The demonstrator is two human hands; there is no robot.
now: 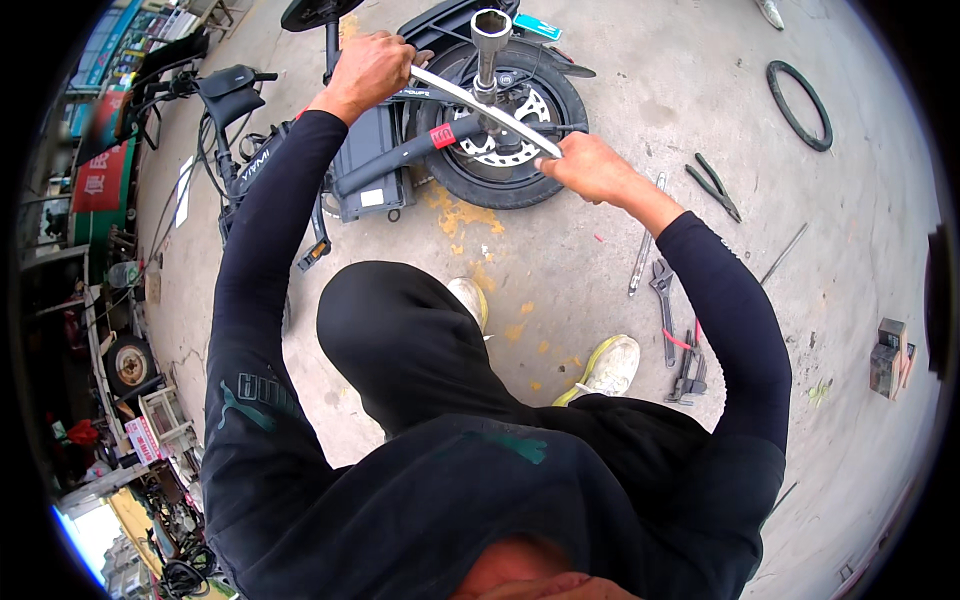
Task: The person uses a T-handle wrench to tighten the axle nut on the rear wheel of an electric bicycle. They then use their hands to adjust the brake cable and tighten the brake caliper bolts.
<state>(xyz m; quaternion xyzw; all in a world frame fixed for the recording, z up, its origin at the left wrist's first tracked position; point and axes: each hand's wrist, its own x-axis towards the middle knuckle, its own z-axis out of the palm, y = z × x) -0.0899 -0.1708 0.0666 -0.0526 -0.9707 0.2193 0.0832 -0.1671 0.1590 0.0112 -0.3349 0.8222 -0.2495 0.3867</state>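
Observation:
A silver metal bar (462, 96) slants across the wheel (572, 98) of a black electric bike lying on its side. My left hand (368, 72) is closed round its upper end, and my right hand (592, 170) grips the lower end. Near the bar's middle stands a socket wrench (487, 62), its hollow hexagonal head facing up. The lower end of the wrench is over the wheel's hub, but I cannot make out how it seats there. Beneath the bar shows the slotted brake disc (535, 108), and a black swingarm (400, 158) with a red label runs beside it.
On the concrete right of me lie pliers (714, 188), an adjustable wrench (664, 305), a red-handled tool (688, 368) and a thin rod (785, 253). Farther off are a black tyre (799, 106) and small boxes (886, 360). Cluttered shelves (160, 420) line the left.

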